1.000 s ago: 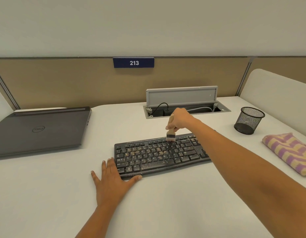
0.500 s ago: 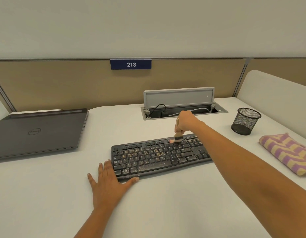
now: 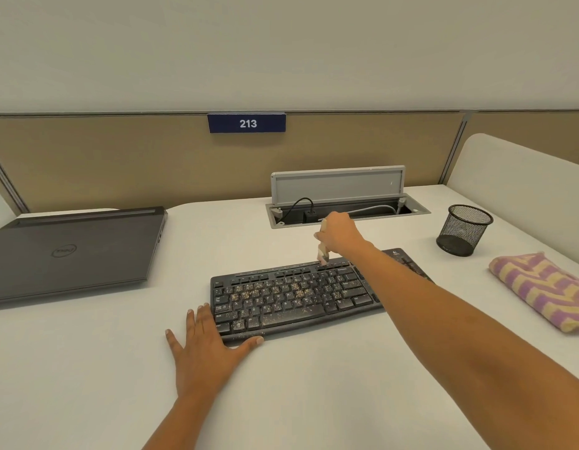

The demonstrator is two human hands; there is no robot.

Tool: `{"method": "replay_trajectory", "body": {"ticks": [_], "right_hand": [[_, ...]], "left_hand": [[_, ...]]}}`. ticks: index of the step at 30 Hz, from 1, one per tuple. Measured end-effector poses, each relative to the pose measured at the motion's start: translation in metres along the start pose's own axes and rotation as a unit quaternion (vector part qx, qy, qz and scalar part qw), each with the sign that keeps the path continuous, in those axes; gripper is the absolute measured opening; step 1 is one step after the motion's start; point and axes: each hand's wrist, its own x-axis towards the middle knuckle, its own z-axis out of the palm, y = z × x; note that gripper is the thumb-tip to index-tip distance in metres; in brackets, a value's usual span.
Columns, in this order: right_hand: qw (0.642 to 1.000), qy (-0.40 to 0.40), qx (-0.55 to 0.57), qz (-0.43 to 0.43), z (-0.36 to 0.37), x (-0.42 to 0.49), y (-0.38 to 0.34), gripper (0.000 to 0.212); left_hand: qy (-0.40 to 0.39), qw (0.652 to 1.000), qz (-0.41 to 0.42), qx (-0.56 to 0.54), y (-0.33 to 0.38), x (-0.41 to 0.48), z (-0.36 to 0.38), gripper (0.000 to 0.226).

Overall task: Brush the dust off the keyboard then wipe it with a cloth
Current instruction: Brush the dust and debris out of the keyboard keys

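Observation:
A black keyboard [image 3: 291,297] lies on the white desk, its keys speckled with tan dust. My right hand [image 3: 338,235] grips a small wooden-handled brush [image 3: 322,254], whose bristles touch the keyboard's far edge near the top row, right of centre. My right forearm crosses over the keyboard's right end and hides it. My left hand [image 3: 203,345] lies flat on the desk with straight fingers, its thumb against the keyboard's near left corner. A folded purple and yellow striped cloth [image 3: 541,287] rests at the right.
A shut dark laptop [image 3: 70,251] sits at the left. Behind the keyboard is an open cable hatch [image 3: 346,203] with its grey lid raised. A black mesh pen cup [image 3: 465,230] stands at the right rear. A tan partition closes the back.
My right hand swept the brush from the upper key rows back to the keyboard's far edge. The left hand stayed flat at the near left corner. The view shifted slightly.

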Motion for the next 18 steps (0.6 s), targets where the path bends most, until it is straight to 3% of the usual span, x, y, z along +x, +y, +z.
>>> {"method": "replay_trajectory", "body": {"ticks": [5,13,18], "right_hand": [[0.999,-0.04,-0.006,0.007,-0.007,-0.004,-0.006,0.008],[1.0,-0.014,0.02,0.007,-0.011,0.002,-0.007,0.018],[0.999,-0.038,0.033,0.005,-0.003,0.001,0.0,0.025]], "left_hand": [[0.004,1.0,0.003,-0.008,0.0,0.0,0.0,0.153],[0.003,1.0,0.001,-0.005,0.001,0.0,0.0,0.153],[-0.001,1.0,-0.001,-0.002,0.001,0.0,-0.001,0.154]]}}
